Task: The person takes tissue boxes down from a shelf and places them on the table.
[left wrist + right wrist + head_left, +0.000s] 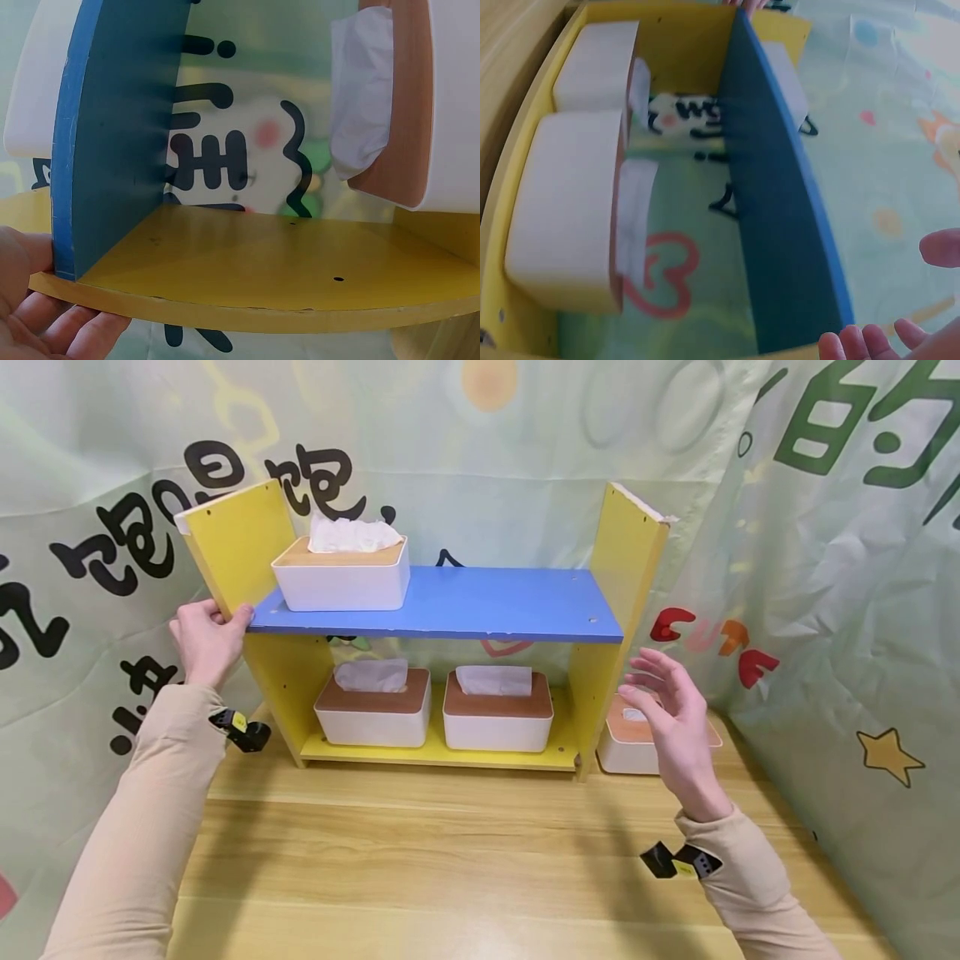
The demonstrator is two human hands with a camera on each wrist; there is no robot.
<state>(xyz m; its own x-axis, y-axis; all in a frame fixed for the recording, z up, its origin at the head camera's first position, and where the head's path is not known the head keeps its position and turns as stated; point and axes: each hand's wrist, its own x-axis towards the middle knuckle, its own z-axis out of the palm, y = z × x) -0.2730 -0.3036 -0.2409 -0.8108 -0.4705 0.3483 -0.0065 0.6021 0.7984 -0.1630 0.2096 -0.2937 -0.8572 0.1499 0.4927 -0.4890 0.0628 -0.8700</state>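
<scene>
Beige sleeves (153,827) nearest. Your left hand (206,643) pinches the yellow-and-blue shelf (502,602) by its left side; your right hand (678,727), fingers parted, hangs beside its right. Shelf upright on desk (420,860), long axis left-right, open front toward you. Printed cloth (847,568): green "的" readable, upper right, top cropped.

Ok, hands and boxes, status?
Left hand grips left panel. Right hand empty, near right panel. Three tissue boxes shelved; fourth box beside shelf, partly hidden by right hand.
</scene>
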